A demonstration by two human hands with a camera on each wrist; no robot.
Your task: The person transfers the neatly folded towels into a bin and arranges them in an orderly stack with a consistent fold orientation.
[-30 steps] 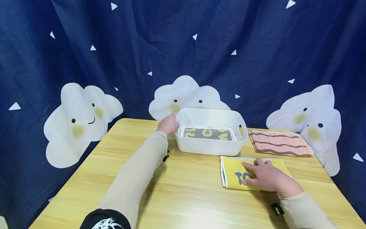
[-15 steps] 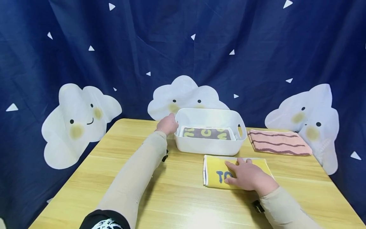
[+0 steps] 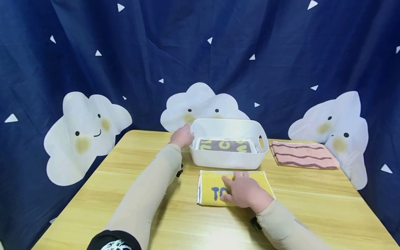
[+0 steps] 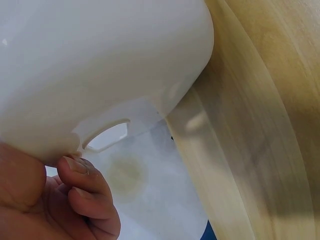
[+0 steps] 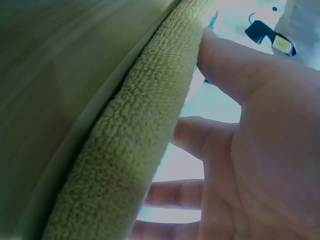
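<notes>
My left hand (image 3: 182, 136) grips the left end of a white plastic basket (image 3: 226, 160). Its fingers curl at the rim beside the handle slot in the left wrist view. Inside the basket lies a grey-purple folded towel (image 3: 223, 145) with yellow letters. In front of the basket, a folded yellow towel (image 3: 210, 178) with blue letters lies flat on the table. My right hand (image 3: 245, 191) rests on this towel with fingers spread, covering part of the lettering. Seen from the right wrist, the fingertips touch the top of the terry cloth (image 5: 130, 125).
A folded pink towel (image 3: 303, 155) with dark wavy stripes lies right of the basket near the back edge. The wooden table (image 3: 315, 194) ends at a blue curtain (image 3: 175, 41) with white clouds and triangles.
My right hand has slid the yellow towel leftward across the table, from below the basket's right end to in front of its middle. My left hand stays at the basket's left end.
</notes>
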